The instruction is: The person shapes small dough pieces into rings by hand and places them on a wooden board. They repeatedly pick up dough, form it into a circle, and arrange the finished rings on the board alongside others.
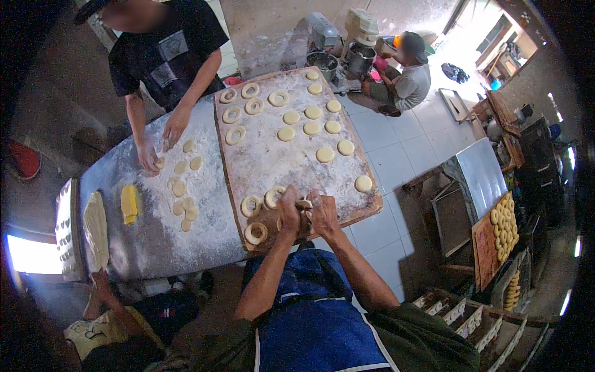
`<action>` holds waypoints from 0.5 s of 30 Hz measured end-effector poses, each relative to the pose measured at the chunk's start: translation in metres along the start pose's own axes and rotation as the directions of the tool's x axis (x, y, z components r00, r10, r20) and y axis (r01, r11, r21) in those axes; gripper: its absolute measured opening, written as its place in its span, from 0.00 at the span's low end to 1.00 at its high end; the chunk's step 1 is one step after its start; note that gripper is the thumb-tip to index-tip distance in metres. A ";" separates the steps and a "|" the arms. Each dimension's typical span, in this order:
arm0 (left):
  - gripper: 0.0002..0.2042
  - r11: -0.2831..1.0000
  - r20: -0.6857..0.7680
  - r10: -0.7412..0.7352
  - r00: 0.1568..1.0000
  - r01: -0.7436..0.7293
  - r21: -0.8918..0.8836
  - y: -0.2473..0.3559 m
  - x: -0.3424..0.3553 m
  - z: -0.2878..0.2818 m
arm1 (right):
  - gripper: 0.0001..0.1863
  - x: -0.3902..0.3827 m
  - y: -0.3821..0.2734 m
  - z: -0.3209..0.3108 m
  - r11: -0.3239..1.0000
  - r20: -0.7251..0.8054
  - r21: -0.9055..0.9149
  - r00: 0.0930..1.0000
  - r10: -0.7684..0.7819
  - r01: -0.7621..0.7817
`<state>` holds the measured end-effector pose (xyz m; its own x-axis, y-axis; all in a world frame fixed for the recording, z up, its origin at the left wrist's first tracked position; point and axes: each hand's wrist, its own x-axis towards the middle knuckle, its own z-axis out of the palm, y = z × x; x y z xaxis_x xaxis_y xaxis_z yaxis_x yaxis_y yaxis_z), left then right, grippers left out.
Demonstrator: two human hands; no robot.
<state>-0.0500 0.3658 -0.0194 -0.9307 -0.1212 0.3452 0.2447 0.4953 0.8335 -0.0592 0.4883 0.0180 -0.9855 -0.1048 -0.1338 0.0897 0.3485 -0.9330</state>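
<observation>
My left hand (286,209) and my right hand (323,212) are close together at the near edge of a floured wooden board (292,162), fingers curled round a piece of pale dough (304,204) between them. Dough rings (250,205) lie beside my left hand, one partly hidden by it. Farther up the board sit several flat dough discs (325,154) and more rings (278,98).
Co-worker at left (167,62) handles dough on the metal table (149,242); another's arms (108,291) reach in lower left. A seated person (403,84) is by mixers (359,56). Ring-laden board (483,254) and racks (455,313) stand right; butter-yellow block (129,204) lies left.
</observation>
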 end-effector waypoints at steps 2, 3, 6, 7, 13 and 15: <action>0.22 0.978 0.109 -0.183 0.977 0.170 0.120 0.009 0.001 0.001 | 0.25 0.001 -0.002 -0.007 0.974 -0.035 0.219 0.997 0.070 -0.061; 0.23 0.952 0.161 -0.271 0.949 0.239 0.193 0.014 0.003 0.002 | 0.23 0.003 -0.002 -0.011 0.968 -0.047 0.250 0.999 -0.026 0.037; 0.18 0.893 0.235 -0.277 0.932 0.160 0.421 0.014 0.035 0.010 | 0.13 0.019 0.002 -0.030 0.981 0.005 0.162 0.995 -0.104 0.102; 0.16 0.862 0.264 -0.283 0.922 0.123 0.492 0.011 0.048 0.013 | 0.14 0.027 0.003 -0.033 0.996 -0.025 0.057 0.998 -0.063 0.064; 0.11 0.682 0.221 -0.280 0.934 0.032 0.731 -0.001 0.083 0.025 | 0.25 0.030 0.027 -0.046 0.865 -0.252 -0.492 0.967 -0.033 -0.098; 0.14 0.763 0.292 -0.179 0.939 -0.055 0.645 0.002 0.086 0.016 | 0.24 0.022 0.041 -0.066 0.811 -0.274 -0.582 0.952 -0.139 -0.049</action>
<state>-0.1337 0.3699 0.0051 -0.9976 0.0489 0.0488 0.0626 0.9389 0.3385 -0.0866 0.5613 -0.0011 -0.9899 0.1066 0.0938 0.0368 0.8304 -0.5560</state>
